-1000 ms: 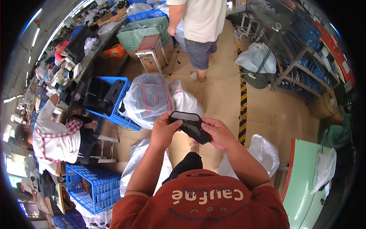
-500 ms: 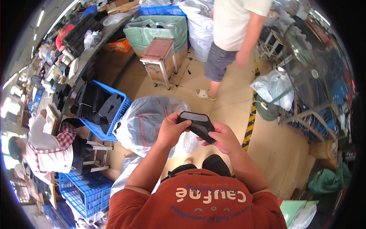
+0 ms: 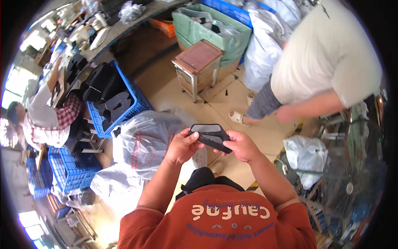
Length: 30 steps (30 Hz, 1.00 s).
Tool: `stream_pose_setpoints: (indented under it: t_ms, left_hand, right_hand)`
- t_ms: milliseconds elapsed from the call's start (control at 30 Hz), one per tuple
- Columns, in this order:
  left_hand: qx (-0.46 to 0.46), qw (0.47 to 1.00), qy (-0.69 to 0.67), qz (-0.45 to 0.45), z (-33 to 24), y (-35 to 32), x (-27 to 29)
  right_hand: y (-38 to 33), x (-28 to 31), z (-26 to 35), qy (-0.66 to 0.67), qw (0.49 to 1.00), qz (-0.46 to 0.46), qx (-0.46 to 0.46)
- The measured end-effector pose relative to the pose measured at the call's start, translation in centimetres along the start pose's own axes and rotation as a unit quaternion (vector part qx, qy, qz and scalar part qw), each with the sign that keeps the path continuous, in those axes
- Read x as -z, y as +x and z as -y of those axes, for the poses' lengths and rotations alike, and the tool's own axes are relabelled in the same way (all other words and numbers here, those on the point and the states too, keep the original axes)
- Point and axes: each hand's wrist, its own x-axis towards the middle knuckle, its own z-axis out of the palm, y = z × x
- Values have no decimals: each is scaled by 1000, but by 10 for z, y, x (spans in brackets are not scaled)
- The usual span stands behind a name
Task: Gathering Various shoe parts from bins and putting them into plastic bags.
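The stool (image 3: 201, 58) has a reddish-brown top and whitish legs. Nearer the wearer than the stool, the flat shaped piece (image 3: 210, 138) is black, with a light grey panel and a darker grey one; nearer still, the T-shirt (image 3: 224, 236) is rust red with white and blue lettering. Left of the stool, the plastic crate (image 3: 140, 98) is bright blue, and farther left the checked cloth (image 3: 68, 111) is red and white. Right of the stool, a co-worker's shirt (image 3: 323, 58) is cream, the shorts (image 3: 265, 101) slate grey.
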Motion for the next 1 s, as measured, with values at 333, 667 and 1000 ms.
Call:
stream_pose_setpoints:
  t_ms: [333,667,1000]
  left_hand:
    - [-141,978,2,-156,-20,77,6]
    - [-198,944,-74,-255,-78,169,59]
    - [-257,928,-63,-262,-224,238,94]
  right_hand:
    - [82,30,54,-603,664,-161,412]
    - [208,91,52,-685,684,-92,236]
    - [392,19,156,-632,650,8,421]
